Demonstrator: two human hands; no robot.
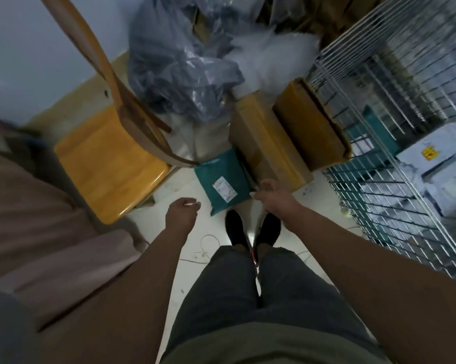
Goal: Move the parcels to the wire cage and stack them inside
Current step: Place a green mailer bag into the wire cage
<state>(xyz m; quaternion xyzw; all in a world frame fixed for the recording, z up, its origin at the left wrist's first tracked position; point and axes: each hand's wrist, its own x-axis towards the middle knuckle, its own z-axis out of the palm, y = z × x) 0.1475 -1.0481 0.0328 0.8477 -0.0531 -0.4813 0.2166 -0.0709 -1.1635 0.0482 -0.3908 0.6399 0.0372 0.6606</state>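
Right hand: grip apart, fingers spread and relaxed, holding nothing, with its fingertips at the right edge of a teal mailer parcel; contact cannot be confirmed. Left hand: fingers loosely curled, grip holding nothing, hanging just left of the same parcel. The teal mailer parcel lies flat on the white floor, white shipping label facing up, directly ahead of the person's black shoes. Two brown cardboard boxes stand side by side just beyond the parcel to its right, the farther one beside the wire cage. The cage occupies the right side of the view and holds white parcels and at least one teal parcel, seen through the mesh; their arrangement is blurred. A wooden chair stands left of the teal mailer. Behind it, a large clear plastic sack of grey bagged items rests against the boxes.
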